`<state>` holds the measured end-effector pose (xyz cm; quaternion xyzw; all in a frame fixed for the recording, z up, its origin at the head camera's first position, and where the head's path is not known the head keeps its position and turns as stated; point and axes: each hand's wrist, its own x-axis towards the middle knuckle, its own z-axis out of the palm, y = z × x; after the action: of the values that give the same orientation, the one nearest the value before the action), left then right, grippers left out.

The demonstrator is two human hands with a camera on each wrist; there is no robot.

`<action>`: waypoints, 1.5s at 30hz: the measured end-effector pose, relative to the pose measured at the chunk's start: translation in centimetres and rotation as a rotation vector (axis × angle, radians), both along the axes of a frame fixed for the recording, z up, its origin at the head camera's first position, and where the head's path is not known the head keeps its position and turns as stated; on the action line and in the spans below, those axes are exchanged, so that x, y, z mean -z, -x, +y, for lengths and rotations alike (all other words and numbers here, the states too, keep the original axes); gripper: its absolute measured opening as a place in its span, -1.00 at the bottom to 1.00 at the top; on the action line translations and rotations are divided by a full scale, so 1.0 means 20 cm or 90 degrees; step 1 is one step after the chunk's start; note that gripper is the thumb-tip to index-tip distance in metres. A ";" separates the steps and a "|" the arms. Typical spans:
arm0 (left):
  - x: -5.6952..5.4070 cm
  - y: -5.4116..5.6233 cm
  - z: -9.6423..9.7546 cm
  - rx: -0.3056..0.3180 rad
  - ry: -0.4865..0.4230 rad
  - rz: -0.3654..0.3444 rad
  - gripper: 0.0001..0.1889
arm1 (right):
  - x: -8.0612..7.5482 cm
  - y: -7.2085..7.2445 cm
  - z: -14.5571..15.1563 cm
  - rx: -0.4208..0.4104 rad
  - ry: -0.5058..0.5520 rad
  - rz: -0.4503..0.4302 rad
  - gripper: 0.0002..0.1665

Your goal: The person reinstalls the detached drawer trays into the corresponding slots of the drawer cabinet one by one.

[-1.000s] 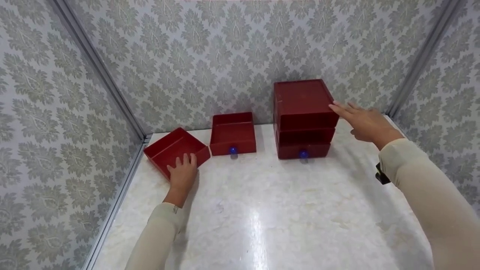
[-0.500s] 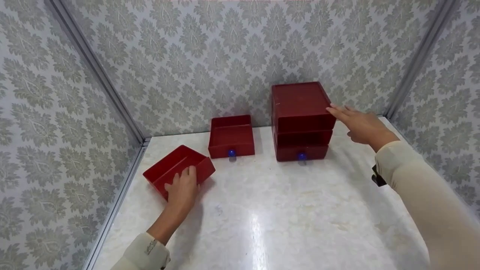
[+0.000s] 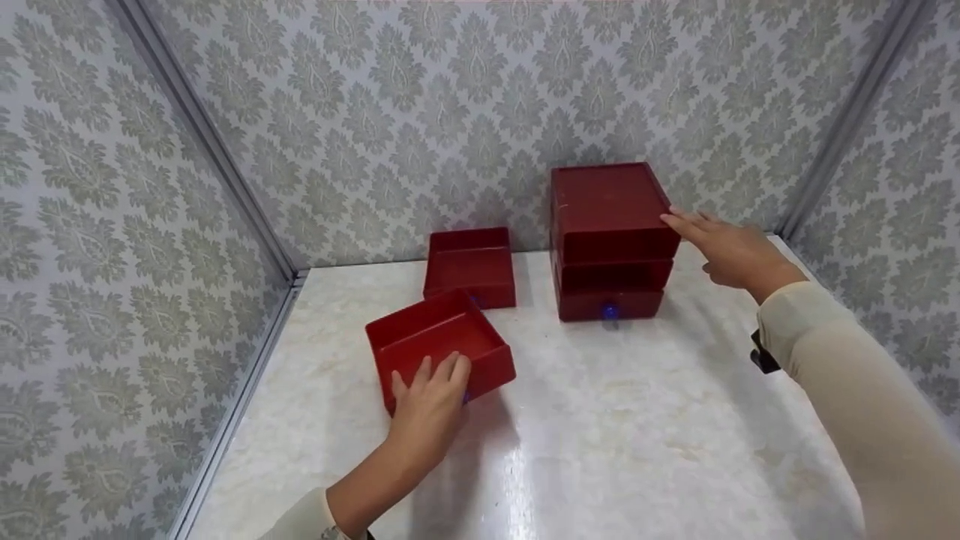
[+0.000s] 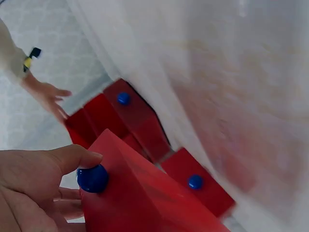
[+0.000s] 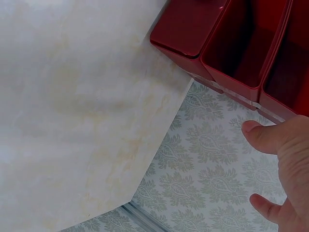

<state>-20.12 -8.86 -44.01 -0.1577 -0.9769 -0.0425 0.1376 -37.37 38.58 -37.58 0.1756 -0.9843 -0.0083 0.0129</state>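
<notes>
Over drawer (image 3: 486,369), left hand (image 3: 429,409), thumb (image 4: 79,157) perhaps touching knob (image 4: 92,180)

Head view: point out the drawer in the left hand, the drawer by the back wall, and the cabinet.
Held drawer (image 3: 437,335): head view, on its inner floor.
Back drawer (image 3: 471,266): head view, on its inner floor.
Cabinet (image 3: 611,202): head view, on its top panel.

A pale marbled desk (image 3: 615,420) stretches before a leaf-patterned far wall (image 3: 450,112), with matching left wall (image 3: 97,262) and right wall (image 3: 900,187), grey strips (image 3: 208,140) in both far corners and a rail (image 3: 232,418) leftward.
</notes>
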 end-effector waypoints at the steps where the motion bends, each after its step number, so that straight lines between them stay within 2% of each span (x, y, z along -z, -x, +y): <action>1: 0.00 -0.01 0.04 0.016 0.003 0.003 -0.21 | 0.00 0.00 0.00 0.000 -0.001 0.001 0.33; 4: 0.00 -0.03 0.14 0.064 0.026 0.009 -0.29 | 0.02 -0.01 0.01 -0.002 0.004 0.003 0.33; 9: 0.01 -0.06 0.31 0.142 0.092 -0.037 -0.38 | 0.04 -0.02 0.01 0.001 0.021 0.000 0.32; 13: 0.03 -0.08 0.41 0.188 0.126 -0.096 -0.24 | 0.05 -0.02 0.00 0.001 0.023 -0.001 0.32; 16: 0.04 -0.10 0.47 0.209 0.138 -0.118 -0.23 | 0.05 -0.02 -0.01 -0.002 0.024 -0.003 0.32; 21: 0.09 -0.11 0.55 0.237 0.166 -0.108 -0.35 | 0.04 -0.01 -0.01 0.005 0.032 -0.009 0.33; 25: 0.13 -0.13 0.60 0.263 0.207 -0.112 -0.34 | 0.04 -0.01 0.00 0.004 0.035 -0.013 0.33; 30: 0.18 -0.14 0.68 0.297 0.241 -0.059 -0.34 | 0.05 -0.01 0.00 0.011 0.044 -0.011 0.33; 33: 0.19 -0.13 0.72 0.311 0.240 -0.040 -0.34 | 0.05 -0.01 0.00 0.011 0.050 -0.007 0.33; 39: 0.20 -0.10 0.81 0.321 0.232 -0.055 -0.26 | 0.04 -0.02 -0.01 0.005 0.066 -0.003 0.31; 45: 0.19 -0.04 0.89 0.305 0.250 0.019 -0.29 | 0.02 -0.02 -0.02 0.004 0.064 -0.009 0.31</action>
<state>-19.32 8.89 -47.80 -0.4079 -0.8992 0.1181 0.1050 -36.99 38.12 -37.96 0.1713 -0.9842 0.0420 0.0148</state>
